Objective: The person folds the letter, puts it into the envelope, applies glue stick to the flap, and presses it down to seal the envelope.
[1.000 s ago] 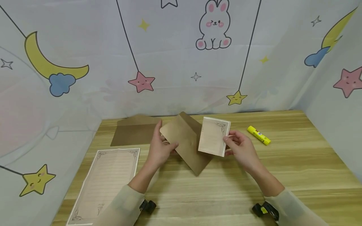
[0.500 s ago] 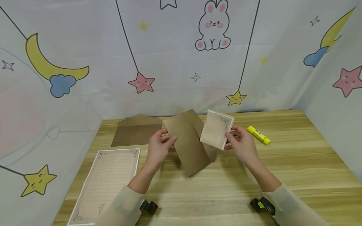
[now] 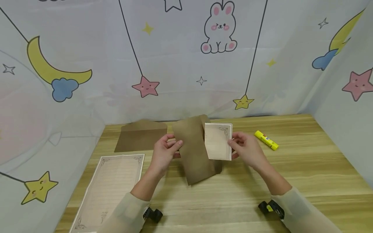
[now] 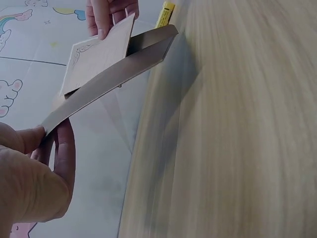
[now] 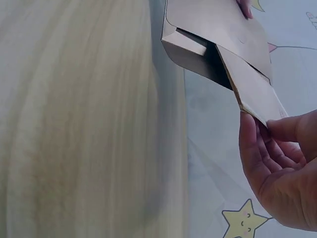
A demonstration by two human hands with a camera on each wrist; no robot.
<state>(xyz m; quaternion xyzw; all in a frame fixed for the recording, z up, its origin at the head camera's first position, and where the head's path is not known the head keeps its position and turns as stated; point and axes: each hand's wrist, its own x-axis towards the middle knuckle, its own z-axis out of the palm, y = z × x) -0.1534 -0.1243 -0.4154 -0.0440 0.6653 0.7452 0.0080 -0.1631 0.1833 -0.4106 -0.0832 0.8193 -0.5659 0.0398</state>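
Note:
My left hand (image 3: 164, 153) pinches a brown paper envelope (image 3: 193, 153) by its left edge, thumb in front and fingers behind. The envelope is tilted above the table, its open flap side facing right. A folded sheet of letter paper (image 3: 218, 142), cream with a scrollwork corner, is pinched at its right edge between thumb and fingers of my right hand (image 3: 249, 150). In the right wrist view the folded letter paper (image 5: 252, 87) has its far end inside the mouth of the envelope (image 5: 218, 20); that end is hidden.
A second brown envelope (image 3: 142, 140) lies flap open at the back left of the wooden table (image 3: 306, 168). In front of it lies a lined letter sheet (image 3: 113, 184) with ornate corners. A yellow glue stick (image 3: 266, 140) lies right of my right hand. A printed curtain (image 3: 180, 58) hangs behind.
The envelope has turned more upright, and its opening has come round to the right. The folded letter paper rose, then came down and left, and its left end now enters the opening.

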